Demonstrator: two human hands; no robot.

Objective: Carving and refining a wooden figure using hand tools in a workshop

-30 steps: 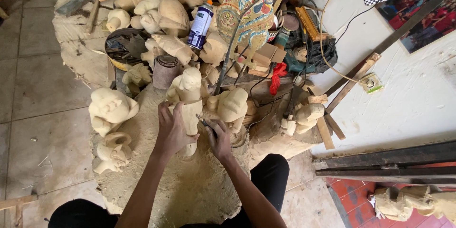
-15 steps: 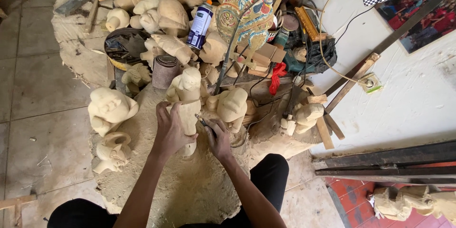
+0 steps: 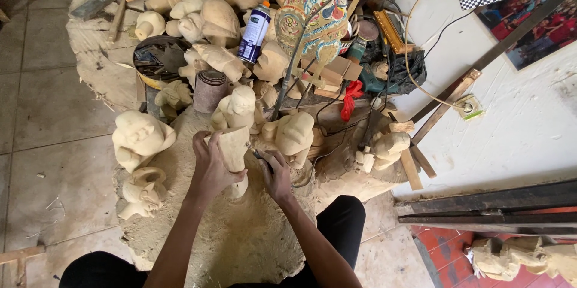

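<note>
- Two hands work at one pale wooden carving (image 3: 233,147) in the head view, low in the middle of a sawdust-covered mound (image 3: 240,240).
- Left hand (image 3: 211,166) wraps the carving's left side, fingers curled round it and gripping.
- Right hand (image 3: 277,174) sits just right of the carving, closed on a thin carving tool (image 3: 255,153) whose tip meets the wood.
- Carving stands upright between both hands, its base on the sawdust.
- Other pale carved figures ring it: a round-headed one (image 3: 141,139) to the left, another (image 3: 294,133) just right.
- Farther up stand a roll of sandpaper (image 3: 210,91) and a spray can (image 3: 253,33).
</note>
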